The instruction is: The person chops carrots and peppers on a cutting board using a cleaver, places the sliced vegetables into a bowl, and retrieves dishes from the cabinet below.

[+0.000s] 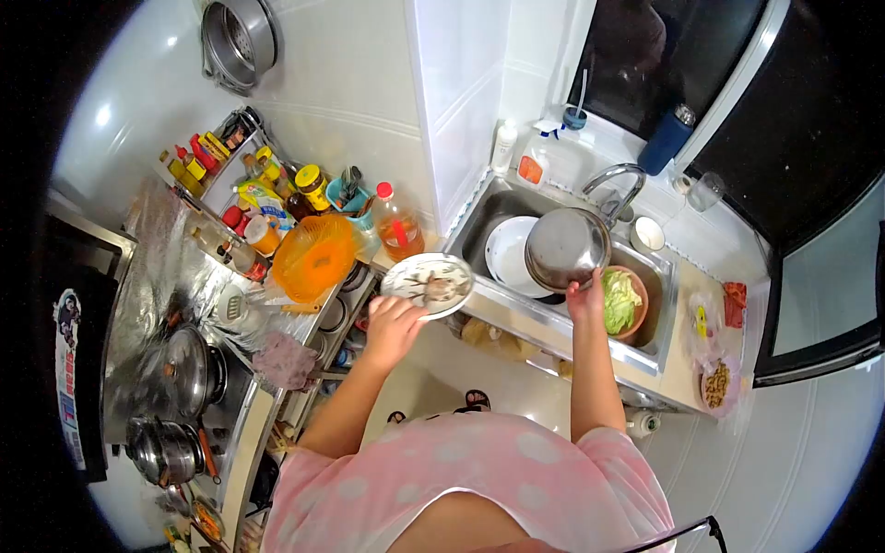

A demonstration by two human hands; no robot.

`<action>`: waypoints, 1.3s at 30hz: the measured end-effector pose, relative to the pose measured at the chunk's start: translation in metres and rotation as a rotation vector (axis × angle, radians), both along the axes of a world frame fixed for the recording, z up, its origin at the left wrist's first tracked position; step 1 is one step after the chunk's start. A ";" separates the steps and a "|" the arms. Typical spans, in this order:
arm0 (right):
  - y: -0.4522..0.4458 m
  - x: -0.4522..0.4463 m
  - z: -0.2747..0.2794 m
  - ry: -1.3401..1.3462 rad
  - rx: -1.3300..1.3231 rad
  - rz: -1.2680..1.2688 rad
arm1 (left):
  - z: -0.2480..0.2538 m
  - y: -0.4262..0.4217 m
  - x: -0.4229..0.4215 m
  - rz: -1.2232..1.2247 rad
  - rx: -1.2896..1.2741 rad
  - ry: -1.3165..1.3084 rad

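My left hand grips the near edge of a white patterned plate, held up between the counter and the sink. Something brownish shows at the plate's middle; I cannot tell whether it is food or decoration. Over the sink, my right hand is closed on the rim of a shiny metal bowl, whose rounded side faces me. A white dish lies in the sink, partly hidden by this bowl. To the right, also in the sink, a brown bowl contains green cabbage leaves.
An orange basket and a red-capped bottle crowd the left counter corner. Lidded pots stand on the stove. Behind the sink are a faucet, a spray bottle and a blue flask. A bag lies far right.
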State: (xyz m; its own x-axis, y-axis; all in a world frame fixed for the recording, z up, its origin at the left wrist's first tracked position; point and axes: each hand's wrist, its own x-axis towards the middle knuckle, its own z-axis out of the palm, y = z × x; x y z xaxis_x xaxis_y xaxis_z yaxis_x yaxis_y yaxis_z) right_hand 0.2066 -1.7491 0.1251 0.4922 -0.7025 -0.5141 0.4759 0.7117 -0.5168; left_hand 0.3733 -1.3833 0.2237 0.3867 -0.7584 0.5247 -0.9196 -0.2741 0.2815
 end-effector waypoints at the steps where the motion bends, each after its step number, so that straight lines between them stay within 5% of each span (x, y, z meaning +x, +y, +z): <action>1: -0.001 -0.011 0.011 -0.016 -0.008 0.032 | 0.001 -0.022 -0.001 -0.009 -0.012 0.008; 7: -0.016 -0.076 0.049 -0.050 -0.099 0.078 | -0.008 -0.164 0.001 0.129 -0.149 0.573; 9: -0.021 -0.095 0.048 -0.036 -0.118 0.045 | -0.065 -0.212 0.020 0.032 -0.380 1.197; 12: -0.024 -0.120 0.040 -0.012 -0.091 -0.005 | -0.096 -0.246 0.026 0.200 -0.464 1.664; 16: -0.015 -0.132 0.053 0.041 -0.129 -0.096 | -0.129 -0.264 0.022 0.479 -0.547 1.906; 20: -0.012 -0.124 0.067 0.124 -0.128 -0.052 | -0.134 -0.248 0.027 0.408 -0.567 1.836; 25: 0.004 -0.080 0.053 0.271 -0.527 0.102 | -0.088 -0.170 0.011 0.264 -0.536 1.435; 28: 0.029 -0.040 0.041 0.285 -0.805 0.261 | -0.025 -0.086 -0.020 0.514 -0.195 0.745; 31: 0.082 0.001 0.044 0.222 -0.984 0.424 | -0.022 0.014 -0.042 0.547 -0.149 0.231; 39: 0.273 0.073 0.055 -0.120 -1.138 0.971 | -0.031 0.262 -0.165 1.152 -0.150 0.193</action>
